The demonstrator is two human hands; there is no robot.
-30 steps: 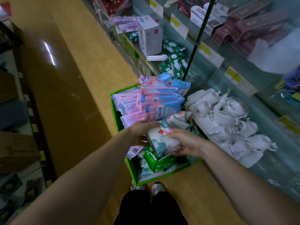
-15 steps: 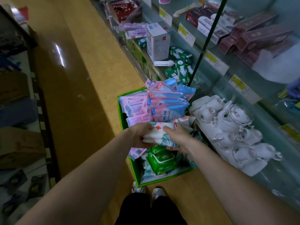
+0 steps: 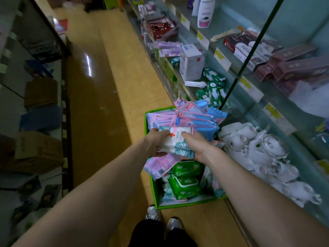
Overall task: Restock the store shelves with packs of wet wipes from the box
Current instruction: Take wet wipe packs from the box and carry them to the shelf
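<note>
Centre of view: one pack of wet wipes (image 3: 175, 139), white with a red cross and a teal leaf print, held above the green box (image 3: 153, 189) and clear of its contents. Left grip (image 3: 156, 142) curled round the pack's left end; right grip (image 3: 195, 145) curled round its right end, thumb on top. Both grips tight on that one pack, nothing else in either.

Box down on the wooden floor (image 3: 124, 77), just beside the lowest of the glass shelves (image 3: 249, 107). At its far end, pink and blue packs (image 3: 194, 118) standing on edge, packed close and rising above the rim. At its near end, green packs (image 3: 185, 182) lying lower inside, with teal-and-white packs beside them. Over the left wall, under the left grip, a pink pack with a barcode (image 3: 160, 164).

Right of the box, on the bottom shelf, a white porcelain tea set (image 3: 258, 150). Farther along, green bulb boxes (image 3: 213, 90), a bare bulb (image 3: 195, 84) lying on its side, and a white carton (image 3: 191, 62) standing upright. Yellow price tags (image 3: 221, 58) along the shelf edges. At the bottom edge, silver shoes (image 3: 153, 213) near the box's near wall.
</note>
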